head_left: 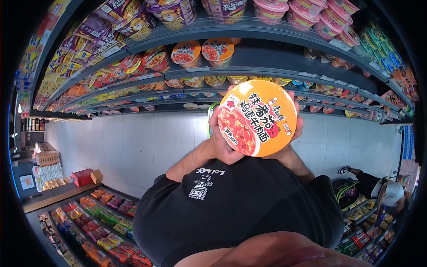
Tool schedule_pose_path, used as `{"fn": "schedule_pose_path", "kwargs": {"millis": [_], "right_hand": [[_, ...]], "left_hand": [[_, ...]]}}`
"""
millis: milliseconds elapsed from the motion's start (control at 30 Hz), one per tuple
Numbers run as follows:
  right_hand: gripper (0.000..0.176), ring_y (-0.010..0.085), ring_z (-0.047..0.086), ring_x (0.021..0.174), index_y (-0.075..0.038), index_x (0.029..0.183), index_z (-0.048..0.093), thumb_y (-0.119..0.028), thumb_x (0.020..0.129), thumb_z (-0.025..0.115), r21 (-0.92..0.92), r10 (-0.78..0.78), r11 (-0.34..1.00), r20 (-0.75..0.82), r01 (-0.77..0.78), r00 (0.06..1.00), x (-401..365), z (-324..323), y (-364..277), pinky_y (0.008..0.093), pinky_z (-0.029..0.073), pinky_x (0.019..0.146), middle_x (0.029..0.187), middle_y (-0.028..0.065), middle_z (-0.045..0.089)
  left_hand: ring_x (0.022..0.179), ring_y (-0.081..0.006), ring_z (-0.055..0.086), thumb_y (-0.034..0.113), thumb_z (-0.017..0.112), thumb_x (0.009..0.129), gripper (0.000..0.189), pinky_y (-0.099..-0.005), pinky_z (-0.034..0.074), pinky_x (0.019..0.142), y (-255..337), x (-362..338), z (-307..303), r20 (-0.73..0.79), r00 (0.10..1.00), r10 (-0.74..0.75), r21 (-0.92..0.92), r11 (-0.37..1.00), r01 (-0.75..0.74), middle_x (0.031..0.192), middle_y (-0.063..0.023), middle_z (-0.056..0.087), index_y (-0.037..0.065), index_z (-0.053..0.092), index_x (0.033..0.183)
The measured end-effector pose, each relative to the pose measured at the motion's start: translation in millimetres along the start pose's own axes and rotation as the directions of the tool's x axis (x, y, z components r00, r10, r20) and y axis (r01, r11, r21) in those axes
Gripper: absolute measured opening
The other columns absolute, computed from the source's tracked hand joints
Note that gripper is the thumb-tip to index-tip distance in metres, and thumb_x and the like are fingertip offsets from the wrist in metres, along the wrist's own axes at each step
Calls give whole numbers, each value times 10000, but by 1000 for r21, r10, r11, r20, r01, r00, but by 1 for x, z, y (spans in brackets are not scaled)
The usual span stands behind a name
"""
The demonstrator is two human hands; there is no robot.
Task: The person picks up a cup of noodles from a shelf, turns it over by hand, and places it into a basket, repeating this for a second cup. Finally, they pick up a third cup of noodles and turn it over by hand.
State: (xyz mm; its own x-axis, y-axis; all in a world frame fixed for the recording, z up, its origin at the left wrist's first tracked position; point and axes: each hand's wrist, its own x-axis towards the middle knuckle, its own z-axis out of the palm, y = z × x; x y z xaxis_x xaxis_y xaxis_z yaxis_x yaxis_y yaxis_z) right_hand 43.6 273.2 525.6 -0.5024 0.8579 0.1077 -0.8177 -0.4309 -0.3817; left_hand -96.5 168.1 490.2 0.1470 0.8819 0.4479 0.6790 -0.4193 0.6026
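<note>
An instant noodle cup (pixel 271 107) with an orange lid is held up in front of my chest, its printed lid facing the camera. The lid shows dark lettering, a tomato figure and a picture of red noodles. My left hand (pixel 223 142) grips its left side, with the thumb along the lower edge. On the right side, my right hand (pixel 296 127) wraps round the cup; part of that hand is hidden behind the lid. Two similar orange-lidded noodle cups (pixel 218 50) stand on the shelf ahead.
Shelves (pixel 267 55) of packaged noodles curve across the front, with purple tubs (pixel 171 13) and pink tubs (pixel 271 10) higher up. Snack racks (pixel 106 222) stand behind me. Another person (pixel 378 189) is at the right. Red and brown boxes (pixel 83 177) lie at the left.
</note>
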Motion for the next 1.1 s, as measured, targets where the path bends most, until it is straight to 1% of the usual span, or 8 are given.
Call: {"fn": "schedule_pose_path", "kwargs": {"millis": [100,133,233,400,533,767,900,1100], "right_hand": [[1268,400,193,1484,-172,1544,-91,-172,727,879,-313,-118,934,183,171,976,3,-24,-4,522,310,1163,1609,252,15],[1288,405,167,1490,-152,1540,-105,-186,717,885,-445,-146,855,285,266,947,4,-30,-7,522,279,1174,1606,264,9],[1355,422,87,1507,-94,1529,-147,-227,687,906,-686,-110,474,577,553,809,6,-43,-12,520,187,1205,1597,301,-8],[1390,310,215,1485,-20,1515,-227,-376,722,858,-786,146,485,505,383,851,-2,-51,-19,486,-19,1216,1593,203,198],[1284,325,277,1454,51,1534,-105,-489,767,772,-808,166,566,302,160,939,-17,-68,-20,449,192,1198,1579,238,203],[1178,255,442,1321,41,1497,163,-567,734,824,-719,14,685,174,117,985,-7,-24,-17,407,364,1103,1428,185,387],[1089,214,417,1309,35,1428,315,-590,708,842,-723,2,684,140,100,990,6,-22,-23,376,339,1110,1365,116,373],[1083,210,331,1337,103,1520,231,-729,872,478,-805,-65,548,230,227,971,12,-25,-33,363,248,1141,1365,127,333]], "left_hand": [[1480,-486,178,94,713,762,984,-520,166,1188,6,21,2,-384,923,-9,-329,936,-128,1536,-426,103,84,68,1505],[1474,-510,178,88,708,761,869,-545,186,1178,12,44,3,-577,816,29,-406,857,-318,1533,-410,155,117,201,1466],[1479,-495,155,69,698,765,912,-583,207,1170,1,36,-6,-494,861,121,-229,937,-264,1557,-349,128,209,176,1501],[1401,-451,318,194,775,773,699,-495,367,1098,-10,31,-5,-549,820,164,-129,952,-277,1522,-306,215,167,460,1396],[1202,-330,444,379,860,700,810,-456,430,961,-6,30,-1,-626,777,64,-166,963,-214,1371,-250,382,101,484,1361],[1169,-265,474,463,886,703,974,-388,427,968,-5,39,5,-625,774,-103,-363,916,-171,1304,-179,374,38,355,1400],[1231,-244,466,425,875,739,996,-392,441,1005,3,39,4,-453,808,-378,-620,785,19,1322,-146,379,37,255,1414],[1280,-220,440,422,772,849,902,-375,440,1029,6,40,14,-386,774,-502,-827,561,-48,1369,-144,400,32,212,1439]]}}
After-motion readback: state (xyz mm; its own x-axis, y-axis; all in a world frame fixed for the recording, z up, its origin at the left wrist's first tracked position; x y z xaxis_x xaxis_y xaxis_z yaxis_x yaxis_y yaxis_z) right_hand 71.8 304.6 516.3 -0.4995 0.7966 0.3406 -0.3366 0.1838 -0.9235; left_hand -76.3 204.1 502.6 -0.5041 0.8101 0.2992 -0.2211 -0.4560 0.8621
